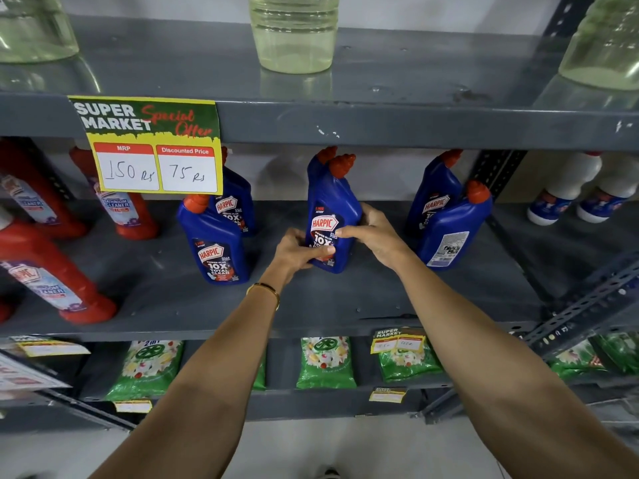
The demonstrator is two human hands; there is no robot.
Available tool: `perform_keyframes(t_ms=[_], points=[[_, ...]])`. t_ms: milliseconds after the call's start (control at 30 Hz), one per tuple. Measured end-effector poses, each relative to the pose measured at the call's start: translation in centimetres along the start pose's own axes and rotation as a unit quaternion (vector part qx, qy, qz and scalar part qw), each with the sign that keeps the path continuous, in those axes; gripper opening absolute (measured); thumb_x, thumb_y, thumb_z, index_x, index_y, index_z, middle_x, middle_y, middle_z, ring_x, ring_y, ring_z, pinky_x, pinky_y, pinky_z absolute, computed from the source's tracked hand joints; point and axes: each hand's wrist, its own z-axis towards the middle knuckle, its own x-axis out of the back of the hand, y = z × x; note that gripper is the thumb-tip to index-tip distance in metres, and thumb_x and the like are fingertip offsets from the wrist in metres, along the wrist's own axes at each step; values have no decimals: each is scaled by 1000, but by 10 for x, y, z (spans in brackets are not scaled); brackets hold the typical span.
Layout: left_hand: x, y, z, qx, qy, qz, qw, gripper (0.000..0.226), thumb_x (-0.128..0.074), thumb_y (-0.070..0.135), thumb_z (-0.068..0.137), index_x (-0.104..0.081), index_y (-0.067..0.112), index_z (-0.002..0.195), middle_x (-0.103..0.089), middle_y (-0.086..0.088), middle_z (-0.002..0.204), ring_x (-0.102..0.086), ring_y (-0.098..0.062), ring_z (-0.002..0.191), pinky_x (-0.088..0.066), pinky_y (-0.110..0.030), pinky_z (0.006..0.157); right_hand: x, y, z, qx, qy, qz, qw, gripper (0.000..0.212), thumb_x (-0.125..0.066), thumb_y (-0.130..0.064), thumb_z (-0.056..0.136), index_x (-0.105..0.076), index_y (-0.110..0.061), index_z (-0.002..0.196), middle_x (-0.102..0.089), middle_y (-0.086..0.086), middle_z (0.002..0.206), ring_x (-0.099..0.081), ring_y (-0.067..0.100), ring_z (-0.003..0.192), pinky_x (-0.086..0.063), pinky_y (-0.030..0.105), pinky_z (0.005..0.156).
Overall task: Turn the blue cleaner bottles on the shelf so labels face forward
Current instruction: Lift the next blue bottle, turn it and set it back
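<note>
Several blue cleaner bottles with red caps stand on the grey middle shelf [311, 305]. Both hands grip the centre blue bottle [330, 202], whose front label faces me; my left hand [297, 252] holds its lower left side and my right hand [375, 233] wraps its right side. A second bottle hides behind it, only its cap showing. At the left, a front blue bottle [216, 250] and the one behind it [235, 205] show front labels. At the right, the front blue bottle [453, 229] shows its white back label, while the one behind it [435, 198] shows its front label.
Red cleaner bottles [52, 281] stand at the left and white bottles [581, 188] at the far right. A yellow price sign [152, 146] hangs from the upper shelf edge. Clear liquid bottles [294, 32] sit above; green packets [325, 363] lie on the shelf below.
</note>
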Motion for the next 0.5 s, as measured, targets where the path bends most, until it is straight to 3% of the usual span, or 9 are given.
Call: perform_keyframes(t_ms=[100,167,267,367,500], points=[[2,-4,1,-15,-24,29,999,66,-82,19,62,-50,7,119,-63,-12,117,-61,-27,107,-52,-45,93,1,-4,4,-8,-19,-20,1000,52,-72,5,69,-51,-15,112,-64,3,108,-62,20,105,-53,36,88],[3,-8,2,-22,-22,48,998,62,-82,16,63,-54,6,117,-64,-15,116,-61,-28,107,-50,-45,96,1,-4,6,-15,-32,-31,999,52,-72,6,69,-51,-20,109,-63,-1,107,-61,17,105,-53,35,88],[5,-13,3,-28,3,113,993,54,-80,16,65,-57,4,113,-65,-15,115,-62,-28,106,-51,-39,93,3,-1,6,-21,-35,-62,997,52,-71,6,70,-53,-23,110,-63,-1,110,-60,18,106,-53,33,85],[6,-18,4,-29,18,150,988,51,-81,17,65,-61,2,109,-67,-16,111,-63,-29,103,-52,-36,89,5,5,5,-30,-30,-81,996,60,-71,8,70,-52,-13,123,-62,10,120,-59,23,112,-53,38,88],[3,-23,3,-29,28,174,984,48,-81,17,64,-63,3,106,-69,-15,109,-63,-23,93,-49,-28,79,5,12,4,-45,-30,-94,994,60,-70,8,72,-51,-12,125,-61,13,124,-58,24,114,-53,41,91]])
